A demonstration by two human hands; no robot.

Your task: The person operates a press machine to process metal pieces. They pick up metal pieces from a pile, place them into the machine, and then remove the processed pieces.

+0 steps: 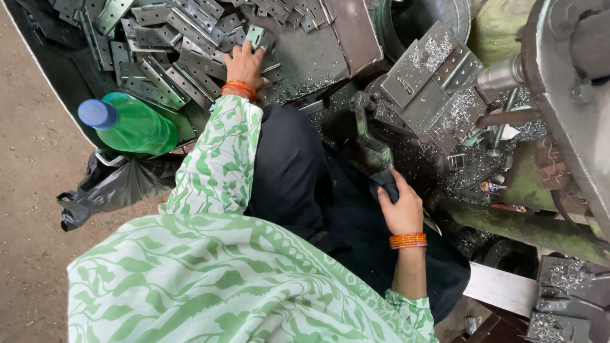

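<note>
Seated worker at a drilling machine, seen from above. The left hand is laid on a heap of flat grey metal hinge plates in a dark tray at far left, its fingers closed over one small plate. The right hand is clenched round the dark, cloth-wrapped end of a lever handle at centre. Stamped, punched plates are stacked on the machine fixture to the right, under curled bright swarf. Judged risks: fingers cut by sharp plate edges or swarf, since the hands are bare; the loose patterned sleeve or orange bangles caught by the spindle; the smooth green plastic bottle at the tray's near edge knocked off
</note>
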